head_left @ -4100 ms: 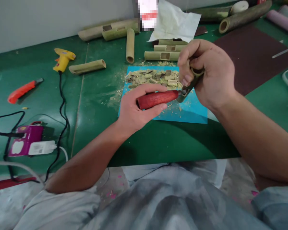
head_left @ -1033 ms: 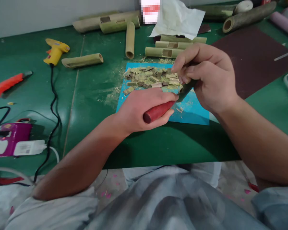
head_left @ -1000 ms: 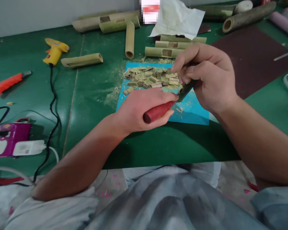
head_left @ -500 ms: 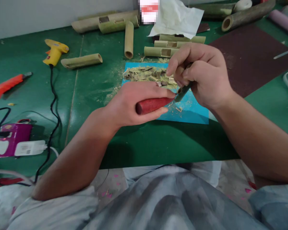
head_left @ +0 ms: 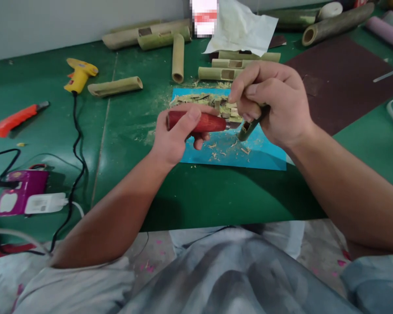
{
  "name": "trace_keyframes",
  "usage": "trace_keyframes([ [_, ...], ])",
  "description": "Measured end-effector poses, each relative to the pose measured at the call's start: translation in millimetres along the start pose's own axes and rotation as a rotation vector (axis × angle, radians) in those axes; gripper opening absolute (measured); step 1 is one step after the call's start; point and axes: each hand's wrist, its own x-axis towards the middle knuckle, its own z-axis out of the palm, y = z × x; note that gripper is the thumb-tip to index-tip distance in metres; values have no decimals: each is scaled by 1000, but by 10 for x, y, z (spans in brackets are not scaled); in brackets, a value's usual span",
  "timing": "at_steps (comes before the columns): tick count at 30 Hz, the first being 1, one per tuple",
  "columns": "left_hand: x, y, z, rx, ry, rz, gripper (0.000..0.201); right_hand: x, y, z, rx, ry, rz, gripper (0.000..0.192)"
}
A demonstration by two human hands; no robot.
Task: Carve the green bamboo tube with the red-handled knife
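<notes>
Green surface [head_left: 134, 183] runs to pale wall; blue mat [head_left: 265, 152] at centre carries heap of bamboo chips [head_left: 212, 102]. Left hand [head_left: 175, 137] over mat, grip closed around red tool handle [head_left: 205, 123], handle lying roughly level, metal end pointing right. Right hand [head_left: 275, 104] just beside it, grip closed on small bamboo piece [head_left: 249, 130], tilted, lower end above mat. Bamboo tubes [head_left: 116, 86] behind. Glue gun [head_left: 80, 75] and orange knife [head_left: 15, 120] far left, well apart from hands.
</notes>
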Motion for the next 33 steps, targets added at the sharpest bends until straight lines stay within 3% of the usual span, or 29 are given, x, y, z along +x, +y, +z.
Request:
trace_keyframes([
  [12,58,5,-172,12,-176,-47,38,9,-9,21,39,-2,8,20],
  [17,67,-1,-159,-27,-99,-24,32,-2,-16,4,16,-5,20,21],
  [21,42,6,-100,-7,-173,-73,34,-4,-9,16,21,5,8,20],
  [27,44,-5,-91,184,-88,-15,34,-8,-32,23,-55,55,48,15],
  [33,-15,163,-109,336,-125,9,26,1,11,9,34,30,31,18],
])
